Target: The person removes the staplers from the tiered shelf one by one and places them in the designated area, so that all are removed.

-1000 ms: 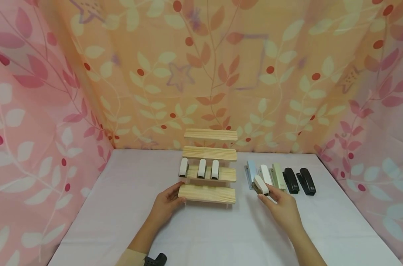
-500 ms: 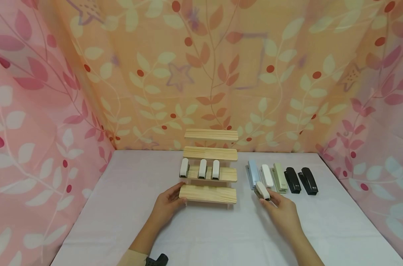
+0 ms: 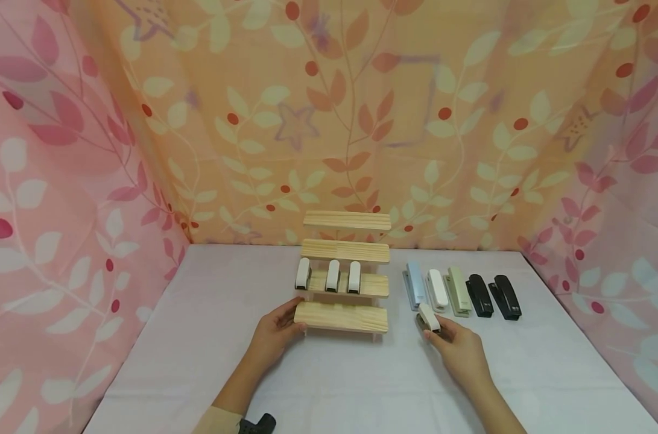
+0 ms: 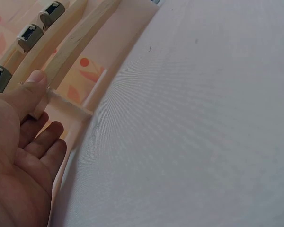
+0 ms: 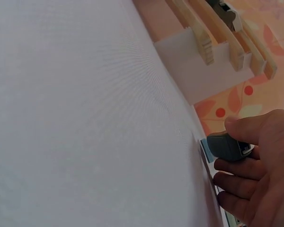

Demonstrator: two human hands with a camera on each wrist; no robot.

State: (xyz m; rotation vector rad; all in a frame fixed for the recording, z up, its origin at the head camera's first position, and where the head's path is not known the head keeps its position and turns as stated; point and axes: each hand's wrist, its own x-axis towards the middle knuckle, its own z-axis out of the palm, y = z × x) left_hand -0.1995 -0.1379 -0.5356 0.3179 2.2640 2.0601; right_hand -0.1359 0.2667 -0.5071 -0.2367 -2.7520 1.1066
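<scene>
A four-tier wooden display rack (image 3: 341,317) stands at the table's middle. My left hand (image 3: 272,333) grips the left end of its lowest board, thumb on the board's edge in the left wrist view (image 4: 31,90). Three small white staplers stand side by side on the second board up, the middle stapler (image 3: 332,276) among them. To the right, my right hand (image 3: 461,346) pinches another small white stapler (image 3: 429,317) between thumb and fingers. In the right wrist view this stapler's dark grey end (image 5: 225,146) shows. It overlaps the front of the row of larger staplers.
Behind the held stapler lies a row: a light blue stapler (image 3: 415,286), a larger white stapler (image 3: 438,290), a pale green stapler (image 3: 459,292) and two black staplers, the nearer black stapler (image 3: 479,295) included. Patterned cloth (image 3: 356,120) walls the white table (image 3: 242,271) at back and sides.
My right hand has brought the small white stapler slightly nearer the table's front, away from the row. The left hand keeps its grip on the rack, and the other staplers stay put.
</scene>
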